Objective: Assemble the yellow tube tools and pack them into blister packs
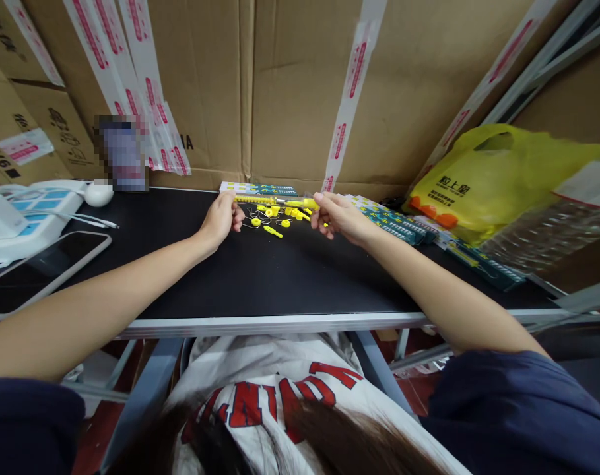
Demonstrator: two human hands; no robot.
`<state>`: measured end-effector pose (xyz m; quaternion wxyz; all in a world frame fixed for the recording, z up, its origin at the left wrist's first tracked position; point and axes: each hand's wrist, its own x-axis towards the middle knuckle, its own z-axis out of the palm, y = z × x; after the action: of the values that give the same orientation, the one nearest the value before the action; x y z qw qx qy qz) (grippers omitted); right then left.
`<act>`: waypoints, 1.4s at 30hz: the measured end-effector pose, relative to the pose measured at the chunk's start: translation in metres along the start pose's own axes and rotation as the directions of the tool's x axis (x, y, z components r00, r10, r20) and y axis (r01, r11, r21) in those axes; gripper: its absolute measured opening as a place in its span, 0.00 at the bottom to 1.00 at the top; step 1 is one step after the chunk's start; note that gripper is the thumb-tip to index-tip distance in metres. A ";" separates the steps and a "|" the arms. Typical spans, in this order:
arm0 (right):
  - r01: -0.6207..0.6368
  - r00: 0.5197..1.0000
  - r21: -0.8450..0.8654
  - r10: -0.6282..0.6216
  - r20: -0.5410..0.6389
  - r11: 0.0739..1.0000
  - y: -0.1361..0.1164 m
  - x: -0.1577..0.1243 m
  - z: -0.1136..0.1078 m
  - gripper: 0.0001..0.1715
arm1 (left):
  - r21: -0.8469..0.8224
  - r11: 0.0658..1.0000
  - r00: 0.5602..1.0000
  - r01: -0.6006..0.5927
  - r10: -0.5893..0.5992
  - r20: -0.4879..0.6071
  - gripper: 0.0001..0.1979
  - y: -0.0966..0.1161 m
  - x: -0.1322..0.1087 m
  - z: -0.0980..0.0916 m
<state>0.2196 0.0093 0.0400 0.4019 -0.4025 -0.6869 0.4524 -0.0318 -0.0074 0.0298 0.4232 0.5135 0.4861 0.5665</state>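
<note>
My left hand (221,221) pinches the left end of a long thin yellow tool (260,199), which has ridge-like marks along its left part and a short metal section near its middle. At the tool's right end, my right hand (340,216) closes its fingers on a yellow tip. The tool is level, just above a scatter of small yellow plastic parts (272,231) and thin wires on the black tabletop (280,284). Its exact kind I cannot make out.
Printed teal-and-white packs (393,227) lie to the right, others (257,189) at the back. A yellow plastic bag (478,178) stands at the right. On the left are a power strip (37,211) and a phone (47,270). Taped cardboard (290,99) walls the back.
</note>
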 end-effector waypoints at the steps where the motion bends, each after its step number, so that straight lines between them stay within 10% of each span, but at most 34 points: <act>1: 0.015 1.000 -0.003 -0.015 -0.008 1.000 -0.001 0.000 0.000 0.26 | -0.002 1.000 1.000 -0.001 0.001 0.004 0.15 0.000 0.000 0.000; 15: 0.082 0.997 -0.009 -0.082 -0.002 0.997 -0.005 0.000 -0.010 0.31 | 0.016 0.999 0.999 -0.032 0.032 0.003 0.15 -0.001 0.000 0.000; 31: 0.441 0.896 -0.204 -0.442 0.040 0.874 0.006 0.007 -0.016 0.31 | 0.012 1.000 1.000 -0.004 0.004 0.027 0.16 -0.006 0.005 -0.002; 42: 0.323 0.943 -0.211 -0.333 -0.012 0.922 -0.007 -0.001 -0.016 0.25 | -0.005 1.000 1.000 -0.017 0.017 -0.002 0.17 -0.005 0.005 -0.001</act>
<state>0.2337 0.0113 0.0505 0.4443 -0.3321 -0.7779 0.2952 -0.0335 -0.0021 0.0255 0.4190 0.5160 0.4809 0.5717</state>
